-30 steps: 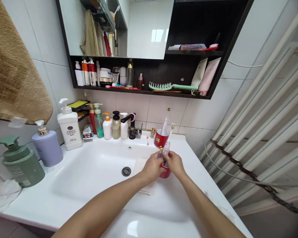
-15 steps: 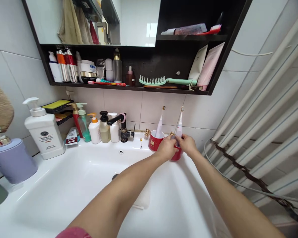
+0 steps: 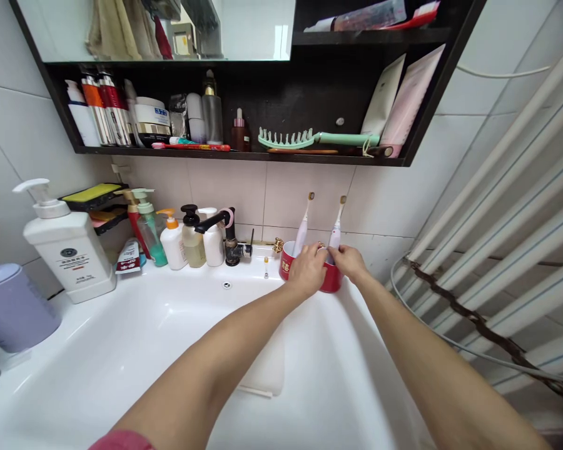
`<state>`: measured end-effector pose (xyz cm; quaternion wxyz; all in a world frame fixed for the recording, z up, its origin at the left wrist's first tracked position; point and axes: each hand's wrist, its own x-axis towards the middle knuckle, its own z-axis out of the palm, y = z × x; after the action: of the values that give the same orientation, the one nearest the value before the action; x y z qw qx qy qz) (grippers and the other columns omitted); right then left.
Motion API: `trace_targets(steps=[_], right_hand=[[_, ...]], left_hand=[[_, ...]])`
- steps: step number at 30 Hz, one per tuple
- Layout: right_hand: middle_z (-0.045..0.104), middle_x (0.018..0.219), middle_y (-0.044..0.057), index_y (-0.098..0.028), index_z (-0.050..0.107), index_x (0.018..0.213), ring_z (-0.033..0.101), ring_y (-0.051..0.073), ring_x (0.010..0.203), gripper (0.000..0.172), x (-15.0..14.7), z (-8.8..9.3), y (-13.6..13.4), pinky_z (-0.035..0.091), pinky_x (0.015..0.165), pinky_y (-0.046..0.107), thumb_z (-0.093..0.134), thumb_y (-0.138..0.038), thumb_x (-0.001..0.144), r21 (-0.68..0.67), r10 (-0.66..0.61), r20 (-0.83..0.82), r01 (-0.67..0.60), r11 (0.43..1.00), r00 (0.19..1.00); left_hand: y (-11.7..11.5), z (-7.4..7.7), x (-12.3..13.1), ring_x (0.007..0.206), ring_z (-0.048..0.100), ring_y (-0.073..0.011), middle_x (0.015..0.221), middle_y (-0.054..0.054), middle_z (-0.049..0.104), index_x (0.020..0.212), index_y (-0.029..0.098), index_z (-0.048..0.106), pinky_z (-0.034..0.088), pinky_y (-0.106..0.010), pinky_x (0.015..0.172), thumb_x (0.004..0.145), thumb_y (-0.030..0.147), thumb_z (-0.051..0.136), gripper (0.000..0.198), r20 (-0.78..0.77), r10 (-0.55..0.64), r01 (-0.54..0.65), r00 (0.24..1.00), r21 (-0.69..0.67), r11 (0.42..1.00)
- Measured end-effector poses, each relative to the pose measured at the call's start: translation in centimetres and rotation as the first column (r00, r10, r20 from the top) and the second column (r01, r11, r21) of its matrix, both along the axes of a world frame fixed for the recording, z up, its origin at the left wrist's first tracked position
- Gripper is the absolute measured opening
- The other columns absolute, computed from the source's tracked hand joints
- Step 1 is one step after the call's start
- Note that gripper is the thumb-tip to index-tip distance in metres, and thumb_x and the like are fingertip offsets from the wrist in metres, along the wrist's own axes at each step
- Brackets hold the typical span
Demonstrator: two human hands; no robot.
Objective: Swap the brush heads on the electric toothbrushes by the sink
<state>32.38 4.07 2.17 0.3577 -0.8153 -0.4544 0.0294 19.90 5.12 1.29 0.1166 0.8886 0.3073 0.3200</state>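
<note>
Since the earlier frames both hands have carried the round red ceramic cup (image 3: pixel 332 279) away from the middle of the basin, back to the rear right corner of the white sink counter (image 3: pixel 356 350); the camera has followed, so the shelf sits higher in view.

Head view: the cup now stands on the counter, touching or just beside a second red cup with gold lettering (image 3: pixel 287 265) on its left. A white and pink electric toothbrush (image 3: pixel 336 226) stands in the held cup, tilted slightly right; its twin, another white and pink toothbrush (image 3: pixel 304 224), leans in the neighbouring cup. By the look of it this is the setting-down step, with the cup at or very near its resting place.

The left hand (image 3: pixel 308 270) curls around the cup's near left side, fingers closed on its wall. The right hand (image 3: pixel 349 262) pinches at the rim by the brush's base, thumb and fingers closed; whether it grips the rim or the brush handle I cannot tell. Both forearms stretch out nearly straight over the basin, wrists level, converging on the cup. A black tap (image 3: pixel 225 234) stands just left of the cups, and a green comb (image 3: pixel 309 139) lies on the dark shelf above.
</note>
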Motion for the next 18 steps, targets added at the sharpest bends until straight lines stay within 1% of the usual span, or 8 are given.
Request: trace_targets(steps=[3, 5, 9, 11, 12, 13, 15, 18], right_hand=[[0.059, 0.075, 0.009, -0.014, 0.056, 0.082, 0.052, 0.017, 0.067, 0.034, -0.4, 0.2, -0.5, 0.035, 0.052, 0.023, 0.038, -0.035, 0.064, -0.008, -0.028, 0.010, 0.028, 1.000, 1.000], [0.059, 0.080, 0.010, -0.013, 0.055, 0.088, 0.052, 0.019, 0.072, 0.036, -0.7, 0.6, -0.8, 0.036, 0.056, 0.024, 0.039, -0.035, 0.064, -0.015, -0.036, 0.019, 0.037, 0.999, 0.999], [0.051, 0.097, 0.017, -0.005, 0.044, 0.103, 0.046, 0.025, 0.088, 0.047, -1.9, 1.9, -1.9, 0.035, 0.069, 0.030, 0.040, -0.030, 0.064, -0.003, -0.108, 0.049, 0.109, 0.994, 0.993], [0.046, 0.104, 0.019, -0.004, 0.040, 0.107, 0.042, 0.025, 0.094, 0.048, -3.1, 2.2, -2.7, 0.032, 0.074, 0.032, 0.037, -0.028, 0.066, 0.056, -0.151, 0.078, 0.147, 0.988, 0.985], [0.046, 0.104, 0.017, -0.005, 0.041, 0.106, 0.041, 0.024, 0.095, 0.046, -3.9, 2.0, -3.1, 0.031, 0.076, 0.032, 0.036, -0.028, 0.066, 0.107, -0.145, 0.089, 0.135, 0.985, 0.985], [0.047, 0.103, 0.016, -0.007, 0.043, 0.104, 0.042, 0.022, 0.094, 0.044, -4.9, 1.6, -3.5, 0.031, 0.077, 0.031, 0.036, -0.028, 0.066, 0.161, -0.111, 0.091, 0.095, 0.982, 0.990], [0.052, 0.095, 0.013, -0.009, 0.047, 0.099, 0.047, 0.019, 0.087, 0.042, -7.1, 0.2, -4.2, 0.032, 0.076, 0.029, 0.038, -0.032, 0.066, 0.252, 0.033, 0.034, -0.041, 0.967, 0.999], [0.056, 0.087, 0.011, -0.009, 0.047, 0.098, 0.051, 0.017, 0.078, 0.047, -10.8, -2.7, -4.9, 0.037, 0.070, 0.028, 0.042, -0.040, 0.062, 0.288, 0.272, -0.177, -0.214, 0.933, 0.946]], left_hand=[[0.8, 0.1, -1.8, 0.107, 0.023, -0.0189, 0.116, -0.004, 0.030, 0.098, 0.019, 0.043, 0.023, -0.034, 0.088, 0.064, 0.021, 0.047, 0.035, -0.041, 0.143, -0.141, 0.989, 0.039, 0.989], [1.4, 0.1, -2.7, 0.106, 0.024, -0.0202, 0.114, -0.006, 0.032, 0.090, 0.016, 0.049, 0.026, -0.034, 0.086, 0.062, 0.021, 0.049, 0.029, -0.073, 0.191, -0.191, 0.979, -0.005, 0.981], [1.4, 0.0, -4.3, 0.104, 0.029, -0.0177, 0.110, -0.005, 0.038, 0.077, 0.015, 0.055, 0.032, -0.029, 0.081, 0.063, 0.016, 0.047, 0.016, -0.086, 0.167, -0.171, 0.982, -0.044, 0.984], [0.4, -0.2, -5.7, 0.105, 0.028, -0.0166, 0.111, -0.003, 0.038, 0.076, 0.016, 0.055, 0.032, -0.028, 0.082, 0.063, 0.017, 0.047, 0.015, -0.081, 0.146, -0.151, 0.986, -0.050, 0.987], [-0.3, -0.5, -6.5, 0.105, 0.028, -0.0163, 0.111, -0.003, 0.038, 0.076, 0.016, 0.055, 0.031, -0.028, 0.082, 0.062, 0.018, 0.048, 0.015, -0.077, 0.137, -0.141, 0.988, -0.052, 0.989], [-1.1, -0.8, -7.5, 0.105, 0.027, -0.0159, 0.112, -0.002, 0.037, 0.076, 0.017, 0.055, 0.031, -0.027, 0.083, 0.062, 0.019, 0.049, 0.015, -0.074, 0.129, -0.133, 0.989, -0.055, 0.990], [-2.9, -1.8, -9.5, 0.105, 0.028, -0.0151, 0.113, -0.001, 0.037, 0.075, 0.017, 0.055, 0.031, -0.026, 0.084, 0.062, 0.019, 0.049, 0.015, -0.072, 0.120, -0.124, 0.990, -0.061, 0.990], [-5.4, -3.7, -12.2, 0.106, 0.028, -0.0152, 0.112, -0.002, 0.038, 0.073, 0.016, 0.055, 0.030, -0.026, 0.085, 0.061, 0.017, 0.050, 0.013, -0.069, 0.124, -0.131, 0.990, -0.094, 0.987]])
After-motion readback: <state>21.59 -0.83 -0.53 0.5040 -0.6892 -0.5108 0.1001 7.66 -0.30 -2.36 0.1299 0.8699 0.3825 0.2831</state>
